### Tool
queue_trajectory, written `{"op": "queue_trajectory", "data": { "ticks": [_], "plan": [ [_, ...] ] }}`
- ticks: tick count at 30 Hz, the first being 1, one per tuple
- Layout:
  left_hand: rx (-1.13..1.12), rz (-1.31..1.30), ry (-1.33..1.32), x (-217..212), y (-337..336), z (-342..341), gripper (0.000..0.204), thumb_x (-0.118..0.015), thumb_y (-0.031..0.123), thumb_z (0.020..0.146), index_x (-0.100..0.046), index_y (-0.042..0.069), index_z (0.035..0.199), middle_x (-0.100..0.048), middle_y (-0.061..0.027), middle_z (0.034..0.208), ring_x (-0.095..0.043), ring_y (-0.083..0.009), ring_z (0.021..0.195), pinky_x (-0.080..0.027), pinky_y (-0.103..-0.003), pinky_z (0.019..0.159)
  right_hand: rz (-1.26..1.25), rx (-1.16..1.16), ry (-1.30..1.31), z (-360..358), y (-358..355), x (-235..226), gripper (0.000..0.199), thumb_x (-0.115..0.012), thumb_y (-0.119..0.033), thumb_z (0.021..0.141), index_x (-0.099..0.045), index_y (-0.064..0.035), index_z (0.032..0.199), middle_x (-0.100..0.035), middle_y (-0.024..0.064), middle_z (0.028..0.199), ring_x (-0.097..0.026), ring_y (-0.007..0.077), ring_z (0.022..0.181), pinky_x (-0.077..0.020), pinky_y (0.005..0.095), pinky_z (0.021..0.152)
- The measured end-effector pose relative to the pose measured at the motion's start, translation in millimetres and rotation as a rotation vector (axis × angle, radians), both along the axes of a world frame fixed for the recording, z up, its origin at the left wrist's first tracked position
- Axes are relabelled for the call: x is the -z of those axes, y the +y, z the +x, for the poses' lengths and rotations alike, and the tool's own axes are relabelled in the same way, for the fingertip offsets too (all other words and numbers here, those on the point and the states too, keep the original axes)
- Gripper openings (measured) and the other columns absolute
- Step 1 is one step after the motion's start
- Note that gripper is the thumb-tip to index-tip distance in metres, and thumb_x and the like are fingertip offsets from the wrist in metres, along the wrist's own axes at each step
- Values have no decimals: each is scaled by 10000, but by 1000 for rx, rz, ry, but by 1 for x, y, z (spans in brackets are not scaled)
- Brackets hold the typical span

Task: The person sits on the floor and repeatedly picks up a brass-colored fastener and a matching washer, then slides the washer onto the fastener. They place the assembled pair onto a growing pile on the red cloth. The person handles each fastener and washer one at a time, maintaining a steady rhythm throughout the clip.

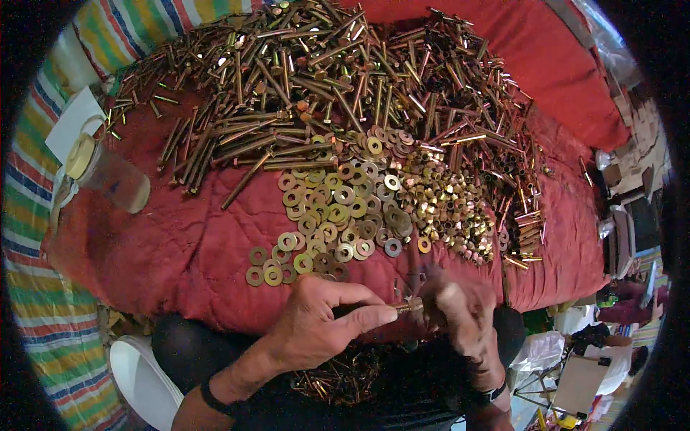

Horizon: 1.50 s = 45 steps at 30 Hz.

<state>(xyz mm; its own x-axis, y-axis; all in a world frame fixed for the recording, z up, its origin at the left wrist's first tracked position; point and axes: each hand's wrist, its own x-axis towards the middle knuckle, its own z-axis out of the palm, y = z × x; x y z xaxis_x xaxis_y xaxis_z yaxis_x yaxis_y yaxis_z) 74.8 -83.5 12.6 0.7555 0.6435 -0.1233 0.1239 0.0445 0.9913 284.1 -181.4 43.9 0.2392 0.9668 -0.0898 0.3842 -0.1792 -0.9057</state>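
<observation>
Low in the view, above the lap, the left hand [316, 327] pinches a brass bolt [406, 307] in a narrow grip; the right hand [463, 312], blurred, seems closed on its tip. Beyond, a red quilted cloth [180, 237] carries washers [327, 219], nuts [445, 205] and long bolts [302, 79], over a striped mat [36, 302].

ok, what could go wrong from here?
1. The right hand is blurred at the tip of the bolt that the left hand holds, so a small part could slip from the fingers.
2. The washers and nuts lie in touching heaps on the red cloth and may mix.
</observation>
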Motion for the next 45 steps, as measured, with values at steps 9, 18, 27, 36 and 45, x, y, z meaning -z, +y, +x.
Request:
{"op": "queue_trajectory", "data": {
  "ticks": [9, 18, 27, 36, 45],
  "plan": [
    [6, -79, -32, -1, 5, -3, 202, -763, 192, 938, -791, -4, 978, -740, -11, 777, -606, -34, 738, -489, -252, 660, 332, -289, -277, 8, 8, 5, 356, -903, -160, 715, -749, 3, 992, -734, 89, 849, -703, 178, 751, -541, 289, 671],
    [15, -146, -55, -4, 7, 0, 190, -763, 181, 936, -795, -6, 949, -712, 20, 747, -581, -30, 687, -455, -236, 605, 285, -176, -259, 13, 2, 3, 326, -884, -130, 786, -742, -42, 1067, -747, 73, 942, -734, 228, 848, -572, 305, 723],
    [17, -256, -1, -3, 7, -2, 176, -758, 160, 921, -794, -12, 919, -726, -2, 751, -621, -55, 671, -482, -243, 610, 216, -281, -255, 5, 6, 0, 280, -857, -121, 825, -712, -48, 1054, -719, 69, 923, -729, 239, 785, -569, 339, 632],
    [233, -47, 11, -9, 6, 0, 180, -781, 179, 905, -785, 1, 934, -735, -48, 741, -674, -100, 702, -521, -300, 639, 124, -293, -361, 16, 1, -7, 236, -890, -118, 756, -751, -26, 923, -708, 61, 787, -675, 179, 735, -512, 327, 663],
    [-720, 770, 530, -5, 70, -53, 189, -698, 62, 810, -729, 23, 992, -713, -173, 979, -703, -346, 921, -548, -438, 795, 44, 230, -586, 182, -48, 25, 267, -798, 13, 768, -705, -18, 1016, -721, 64, 941, -663, 150, 845, -524, 324, 763]
  ]
}}
